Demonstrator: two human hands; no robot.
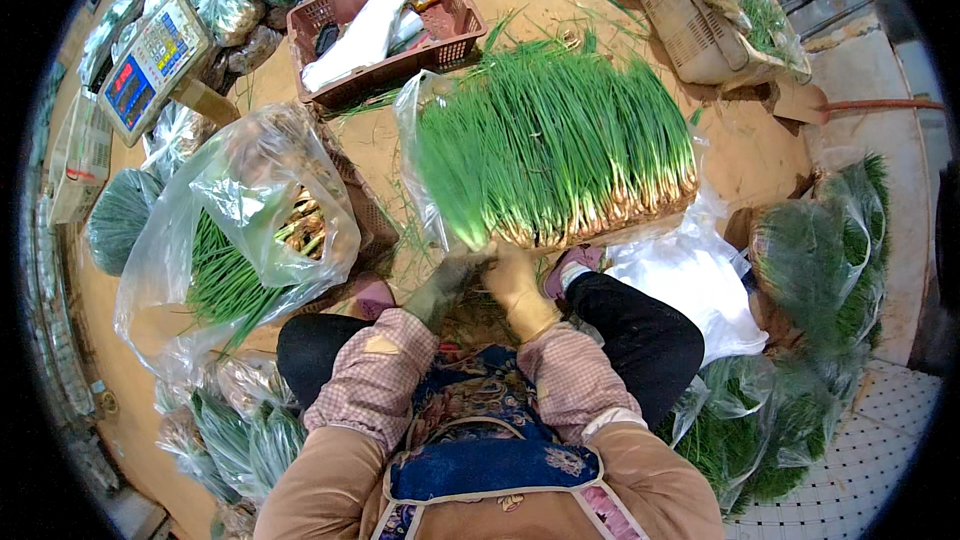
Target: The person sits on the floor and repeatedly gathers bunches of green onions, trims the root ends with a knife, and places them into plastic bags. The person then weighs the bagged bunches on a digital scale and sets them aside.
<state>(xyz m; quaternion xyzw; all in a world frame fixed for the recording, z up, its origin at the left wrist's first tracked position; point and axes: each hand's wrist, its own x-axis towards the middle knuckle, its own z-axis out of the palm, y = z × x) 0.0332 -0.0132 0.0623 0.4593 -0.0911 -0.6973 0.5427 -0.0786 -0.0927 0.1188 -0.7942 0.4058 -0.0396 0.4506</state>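
A broad row of spring onions [560, 130] lies side by side in front of me, green tops pointing away and white root ends toward me. At the row's near left corner, my left hand [447, 285], in a dark dirty glove, is closed on the root ends of a few spring onions whose leaves look smeared by motion. Touching it, my right hand [520, 290], in a yellowish glove, pinches at the same root ends; its fingertips are partly hidden. Clear plastic sheet [425, 155] shows along the row's left edge.
To the left, a clear bag [255, 155] holds more spring onions beside a digital scale [155, 65]. A brown crate [465, 15] stands at the back, a beige basket [690, 30] at the far right. A white bag [690, 290] and bagged greens [820, 250] lie right of my knee.
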